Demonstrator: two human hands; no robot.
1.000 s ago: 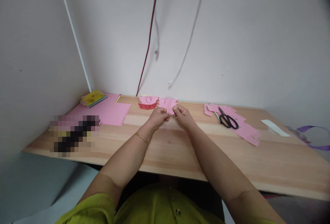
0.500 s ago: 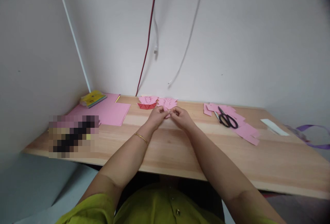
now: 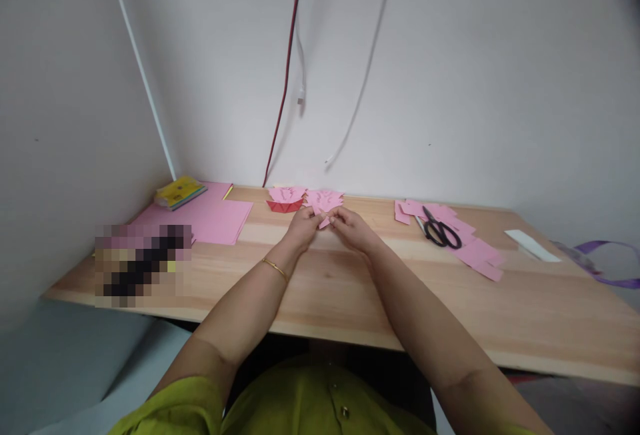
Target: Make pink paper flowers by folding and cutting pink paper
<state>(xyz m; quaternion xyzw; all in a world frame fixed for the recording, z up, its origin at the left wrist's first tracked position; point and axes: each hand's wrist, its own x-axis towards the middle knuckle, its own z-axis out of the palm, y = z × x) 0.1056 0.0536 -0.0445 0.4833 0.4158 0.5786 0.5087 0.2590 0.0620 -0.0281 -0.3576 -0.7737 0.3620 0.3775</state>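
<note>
Between my fingertips is a small piece of pink paper [image 3: 324, 223], partly covered by the fingers. My left hand [image 3: 304, 227] pinches its left side, and a gold bracelet circles that wrist. From the right, my right hand [image 3: 351, 227] pinches the same paper, its fingers bent inward. Just beyond my hands, cut pink paper shapes with jagged edges [image 3: 325, 199] lie near the wall. Beside them, left of my hands, is a folded red paper piece [image 3: 284, 206].
Black-handled scissors [image 3: 443, 233] rest on pink paper scraps [image 3: 480, 256] at right, near a white strip [image 3: 531, 246]. Large pink sheets [image 3: 220, 221] lie at left under a yellow packet [image 3: 180, 190]. Cables [image 3: 287, 81] hang along the wall. A blurred-out patch covers the table's left end.
My fingers have shifted slightly on the pink paper, and its pointed lower part shows more between them. The things on the table have stayed in place.
</note>
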